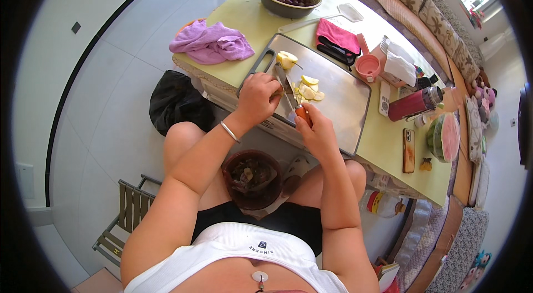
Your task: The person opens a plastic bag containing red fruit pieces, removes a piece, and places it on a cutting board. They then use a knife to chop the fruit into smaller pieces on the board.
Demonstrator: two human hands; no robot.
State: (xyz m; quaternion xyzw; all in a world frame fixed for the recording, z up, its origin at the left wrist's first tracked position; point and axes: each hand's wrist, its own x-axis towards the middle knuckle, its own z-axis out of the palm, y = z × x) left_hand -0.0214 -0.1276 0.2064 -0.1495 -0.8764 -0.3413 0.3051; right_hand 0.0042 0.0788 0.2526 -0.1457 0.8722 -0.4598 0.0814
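Observation:
My right hand (317,127) is closed round the orange-brown handle of a knife (287,89), its blade pointing away over the cutting board (344,105). Close to the blade's left side, my left hand (259,97) has its fingers curled on what looks like a piece of fruit, mostly hidden under them. Pale yellow-skinned fruit, apple or pear, lies on the board: a larger cut chunk (286,60) beyond the left hand, and several slices (308,89) heaped to the right of the blade. The board is metallic with a dark rim and a handle at its left corner.
Between my knees stands a brown bin (252,204) with scraps. Around the board on the table are a purple cloth (212,43), a colander (288,10) of dark round fruit, a pink-black cloth (338,38), a purple bottle (413,105), a phone (408,150) and a cut watermelon (442,137).

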